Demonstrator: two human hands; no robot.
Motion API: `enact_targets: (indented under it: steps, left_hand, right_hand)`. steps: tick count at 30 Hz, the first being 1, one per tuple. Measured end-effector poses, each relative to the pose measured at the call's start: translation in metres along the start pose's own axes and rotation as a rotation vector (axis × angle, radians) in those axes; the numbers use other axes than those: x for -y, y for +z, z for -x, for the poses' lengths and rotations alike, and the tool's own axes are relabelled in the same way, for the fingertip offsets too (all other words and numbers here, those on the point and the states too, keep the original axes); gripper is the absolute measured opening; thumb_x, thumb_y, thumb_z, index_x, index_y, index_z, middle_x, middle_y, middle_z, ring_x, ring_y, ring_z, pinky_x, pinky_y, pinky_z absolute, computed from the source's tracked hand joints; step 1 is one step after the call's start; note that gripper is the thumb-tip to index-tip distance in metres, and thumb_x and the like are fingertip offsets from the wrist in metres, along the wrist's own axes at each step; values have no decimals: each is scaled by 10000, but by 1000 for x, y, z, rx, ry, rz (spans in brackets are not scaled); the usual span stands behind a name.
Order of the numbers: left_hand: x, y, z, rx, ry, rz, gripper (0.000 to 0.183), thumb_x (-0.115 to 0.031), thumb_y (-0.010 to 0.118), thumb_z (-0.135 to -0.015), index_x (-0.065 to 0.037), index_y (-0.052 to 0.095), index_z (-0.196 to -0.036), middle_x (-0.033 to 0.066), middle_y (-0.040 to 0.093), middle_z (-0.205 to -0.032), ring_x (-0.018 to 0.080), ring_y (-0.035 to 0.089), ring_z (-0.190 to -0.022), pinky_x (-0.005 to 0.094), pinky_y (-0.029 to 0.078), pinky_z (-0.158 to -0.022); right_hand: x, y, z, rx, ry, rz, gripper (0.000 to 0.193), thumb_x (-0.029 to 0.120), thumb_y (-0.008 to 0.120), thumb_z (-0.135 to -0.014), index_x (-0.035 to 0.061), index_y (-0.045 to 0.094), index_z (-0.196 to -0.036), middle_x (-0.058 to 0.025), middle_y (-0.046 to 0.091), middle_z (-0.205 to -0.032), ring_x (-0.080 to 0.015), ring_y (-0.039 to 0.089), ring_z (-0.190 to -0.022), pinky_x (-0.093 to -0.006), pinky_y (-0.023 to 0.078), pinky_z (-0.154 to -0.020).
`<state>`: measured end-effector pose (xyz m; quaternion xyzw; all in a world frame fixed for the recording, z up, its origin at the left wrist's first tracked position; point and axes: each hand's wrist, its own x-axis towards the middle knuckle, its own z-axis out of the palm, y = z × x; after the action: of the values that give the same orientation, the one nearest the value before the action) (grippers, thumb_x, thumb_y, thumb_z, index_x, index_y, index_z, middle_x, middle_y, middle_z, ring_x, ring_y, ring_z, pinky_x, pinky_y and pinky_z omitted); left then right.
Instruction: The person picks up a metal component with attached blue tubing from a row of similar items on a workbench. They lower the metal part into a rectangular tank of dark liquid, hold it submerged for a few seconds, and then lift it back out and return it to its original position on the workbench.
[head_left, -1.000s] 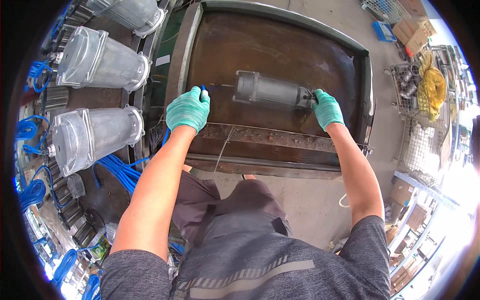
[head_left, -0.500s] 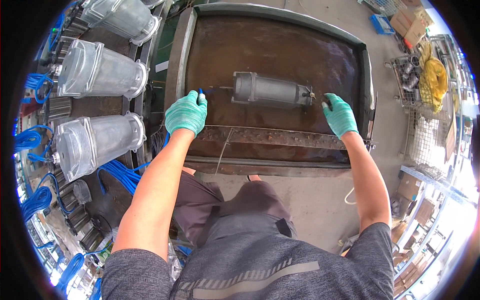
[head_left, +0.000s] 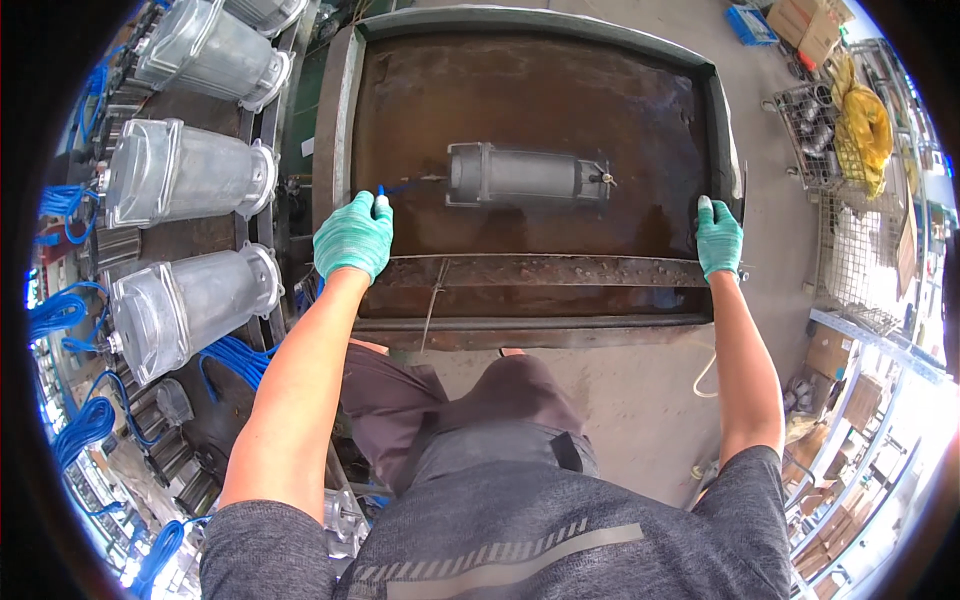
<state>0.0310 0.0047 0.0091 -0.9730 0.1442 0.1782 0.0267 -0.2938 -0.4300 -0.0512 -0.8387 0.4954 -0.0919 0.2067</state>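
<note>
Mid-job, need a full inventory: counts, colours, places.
Tank: 1, grey rim, centre
Bar: 1, rusty, across tank
Housing: 1, grey, in tank
Other housings: 4 visible, grey, left
Held cable: 1, blue, tank's left side
Cable coils: several, blue, far left
Crate: 1, blue, top right
Boxes: several, brown, right
Wire baskets: at least 2, grey, right
Bundle: 1, yellow, on basket
Shirt: 1, grey, bottom
Left hand: 1, green-gloved, on held cable
Right hand: 1, green-gloved, at tank's right rim

Along the left lies a row of grey metal housings (head_left: 190, 172), coils of blue cable (head_left: 84, 430) beside them. At right, a yellow bundle (head_left: 866, 125) drapes over a wire-mesh cart (head_left: 814, 176). Toward the upper right, a blue crate (head_left: 750, 25) sits beside cardboard boxes (head_left: 806, 30).
</note>
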Motion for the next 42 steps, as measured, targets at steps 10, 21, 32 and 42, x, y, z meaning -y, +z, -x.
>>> enact_targets:
  steps: [10, 21, 32, 42]
  left_hand:
    - [-5, -1, 1, 4, -17, -36, 437, -499, 421, -1053, -143, 668, -1105, 205, 736, -1087, 442, 691, -1021, 562, 537, -888]
    - [-4, 3, 2, -26, -6, -61, 454, -514, 420, -1051, -135, 669, -1059, 195, 740, -1053, 428, 694, -1006, 555, 537, -867]
    - [-5, 1, 2, -45, 9, -40, 432, -498, 433, -1049, -133, 664, -1039, 199, 738, -1028, 439, 691, -983, 565, 531, -852]
    - [-5, -1, 0, 6, -17, -40, 414, -493, 436, -1047, -149, 665, -1073, 214, 740, -1041, 446, 696, -998, 567, 536, -866]
  right_hand:
    - [28, -13, 7, 83, 6, 273, 451, 501, 492, -1049, 102, 701, -1018, -246, 720, -979, -488, 665, -936, -569, 526, -830]
    - [29, -15, 6, 149, 58, 290, 450, 495, 468, -1059, 115, 706, -1094, -232, 728, -1051, -469, 674, -990, -552, 539, -876]
    - [27, -14, 3, 158, 48, 300, 443, 488, 471, -1060, 118, 712, -1091, -234, 728, -1046, -469, 677, -986, -554, 544, -869]
    - [26, -13, 2, 159, 20, 284, 447, 468, 484, -1057, 82, 708, -1043, -262, 714, -999, -499, 660, -946, -568, 523, -861]
